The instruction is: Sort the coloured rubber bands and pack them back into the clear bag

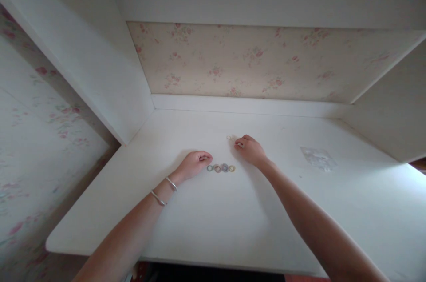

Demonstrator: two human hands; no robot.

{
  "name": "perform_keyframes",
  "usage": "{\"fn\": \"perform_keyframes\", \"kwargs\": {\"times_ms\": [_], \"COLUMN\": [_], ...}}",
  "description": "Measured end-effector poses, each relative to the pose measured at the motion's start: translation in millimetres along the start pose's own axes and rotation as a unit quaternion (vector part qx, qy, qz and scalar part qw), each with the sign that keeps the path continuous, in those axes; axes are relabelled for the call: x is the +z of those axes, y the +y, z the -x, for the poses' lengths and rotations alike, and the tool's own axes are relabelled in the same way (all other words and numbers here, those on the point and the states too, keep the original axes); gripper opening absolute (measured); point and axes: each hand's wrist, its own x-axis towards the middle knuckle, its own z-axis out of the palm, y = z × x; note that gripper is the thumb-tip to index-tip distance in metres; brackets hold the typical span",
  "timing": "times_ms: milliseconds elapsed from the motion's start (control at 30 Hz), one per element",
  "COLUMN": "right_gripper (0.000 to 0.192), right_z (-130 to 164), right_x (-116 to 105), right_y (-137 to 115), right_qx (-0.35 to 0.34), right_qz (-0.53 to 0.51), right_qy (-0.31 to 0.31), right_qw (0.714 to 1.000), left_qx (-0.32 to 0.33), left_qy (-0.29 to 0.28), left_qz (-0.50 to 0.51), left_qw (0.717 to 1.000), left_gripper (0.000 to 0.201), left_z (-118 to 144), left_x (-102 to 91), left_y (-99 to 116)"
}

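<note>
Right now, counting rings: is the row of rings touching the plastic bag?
No, the row lies between the hands, far from the bag.

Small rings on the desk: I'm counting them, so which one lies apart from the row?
The pale ring at the right hand fingertips, behind the row of four rings.

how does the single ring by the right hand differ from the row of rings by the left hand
The single ring lies alone, farther back on the desk, at the fingertips of the right hand. The row of rings is four rings side by side, nearer the front, just beside the left hand. The row shows mixed colours; the single ring looks pale. All are small rings lying flat.
</note>
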Motion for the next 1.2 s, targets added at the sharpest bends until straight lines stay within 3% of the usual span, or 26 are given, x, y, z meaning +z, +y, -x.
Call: {"fn": "perform_keyframes", "kwargs": {"times_ms": [300,800,1000,1200], "right_gripper": [0.03,0.03,0.03,0.025], "right_z": [-27.9,-29.1,-10.6,43.2], "right_x": [-3.8,-0.5,-4.6,-16.2], "right_y": [-8.6,-4.4,-9.5,-27.5], "right_qx": [-0.023,-0.055,-0.067,-0.161], "right_qz": [0.091,0.15,0.139,0.11], "right_qy": [-0.037,-0.06,-0.044,0.022], "right_qw": [0.995,0.985,0.987,0.981], "left_qx": [0.019,0.018,0.016,0.02], "left_qy": [-0.007,-0.009,-0.011,-0.017], "left_qz": [-0.003,-0.012,-0.009,0.005], "left_qw": [1.0,1.0,1.0,1.0], "left_gripper": [0.028,0.029,0.028,0.029], "left_z": [-0.6,-1.3,-1.1,-0.9], "left_x": [-0.3,1.0,1.5,1.9], "left_y": [-4.8,-8.4,-8.1,-8.4]}}
